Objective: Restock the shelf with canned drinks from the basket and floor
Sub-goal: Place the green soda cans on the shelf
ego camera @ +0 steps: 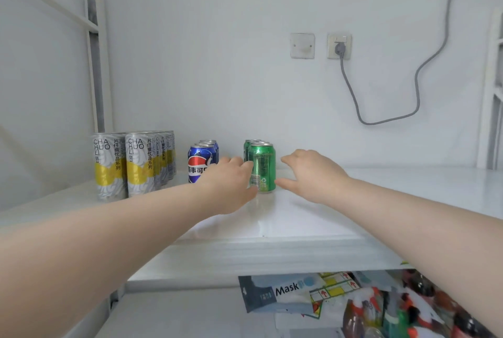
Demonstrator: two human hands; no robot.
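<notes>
The white shelf [299,218] fills the middle of the frame. Both bare forearms reach in from the lower corners. The left hand [231,185] lies with loosely extended fingers and thumb against the left side of the front green can [262,169], at centre frame. The right hand [313,177] is spread wide, its thumb just beside the can's lower right. Tall silver-and-yellow cans [130,163] stand at left, with blue Pepsi cans [200,159] between them and the green ones.

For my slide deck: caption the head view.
Left hand and right hand flank front green can on the shelf.
</notes>
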